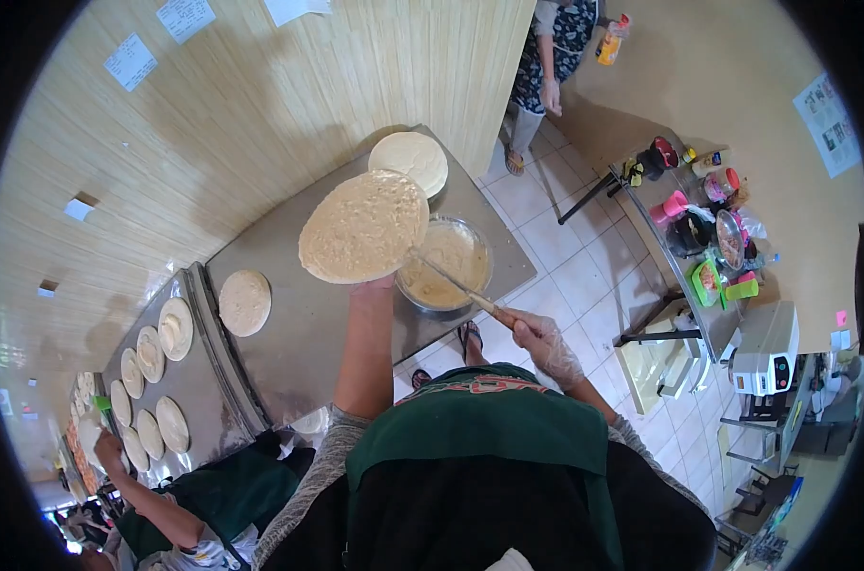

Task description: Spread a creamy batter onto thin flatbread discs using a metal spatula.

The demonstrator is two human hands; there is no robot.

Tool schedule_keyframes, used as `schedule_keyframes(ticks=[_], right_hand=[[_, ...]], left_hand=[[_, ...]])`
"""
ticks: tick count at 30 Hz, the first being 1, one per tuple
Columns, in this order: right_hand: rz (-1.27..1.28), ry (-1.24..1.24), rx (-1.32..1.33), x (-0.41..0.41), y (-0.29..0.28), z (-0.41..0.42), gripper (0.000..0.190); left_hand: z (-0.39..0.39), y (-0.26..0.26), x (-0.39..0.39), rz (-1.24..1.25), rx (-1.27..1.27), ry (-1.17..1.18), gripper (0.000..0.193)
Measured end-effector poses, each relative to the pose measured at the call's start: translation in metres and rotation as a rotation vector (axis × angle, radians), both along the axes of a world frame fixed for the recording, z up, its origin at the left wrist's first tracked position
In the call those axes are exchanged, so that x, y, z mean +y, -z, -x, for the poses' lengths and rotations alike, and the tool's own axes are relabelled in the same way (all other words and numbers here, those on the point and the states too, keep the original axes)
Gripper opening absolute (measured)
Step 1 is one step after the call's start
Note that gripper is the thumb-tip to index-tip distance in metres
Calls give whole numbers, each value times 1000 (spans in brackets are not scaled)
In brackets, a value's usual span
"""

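Observation:
My left hand (376, 284) holds up a round flat wafer or cake layer (364, 225) from below. Most of that hand is hidden under it. Lumpy beige cream covers the layer's upper face. In a clear plastic glove, my right hand (546, 344) grips a spatula (499, 312) by its wooden handle. The spatula's tip is at the layer's right edge, over a metal bowl (485, 282) of similar cream. Behind the held layer, a pale stack of rounds (421, 153) sits on the metal table (296, 364). One coated round (245, 303) lies at the left.
Several rounds (172, 425) lie on an adjoining table, where a co-worker's hand (108, 451) reaches over one. Another person (546, 64) stands on the tiled floor beyond the corner. At right, a side table (660, 221) carries bowls and jars, near a white machine (764, 350).

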State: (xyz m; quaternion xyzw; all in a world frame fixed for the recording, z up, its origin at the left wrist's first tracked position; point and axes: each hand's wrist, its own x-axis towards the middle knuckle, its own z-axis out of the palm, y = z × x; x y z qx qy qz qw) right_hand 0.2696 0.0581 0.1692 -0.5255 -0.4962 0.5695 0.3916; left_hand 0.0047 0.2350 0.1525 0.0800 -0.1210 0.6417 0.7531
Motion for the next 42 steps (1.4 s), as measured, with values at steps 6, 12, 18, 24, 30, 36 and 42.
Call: schedule_keyframes(ticks=[6,12,18,24,30,36,42], right_hand=[[-415,68,-496,76,-48,-26,34],[-484,-22,-776,103,-69,-37,33],[-548,-31,-743,37,-37,-13,26],[-569,78,-660,35,-39,9,23],[-673,3,-1062,37,-48,-1,29],[-891,171,-1061,104,-48,-24,27],[-781,98,-772,159,-46,-25,28]], left_hand=[[-1,-27,-9,-64,91,99,66],[0,-6,-1,34,175,14,65],[13,22,1,151,247,-124,64],[11,29,3,74,193,-110,62],[13,11,-4,72,177,-38,62],[14,0,-14,-9,223,20,65],[26,22,-21,32,409,2,69]])
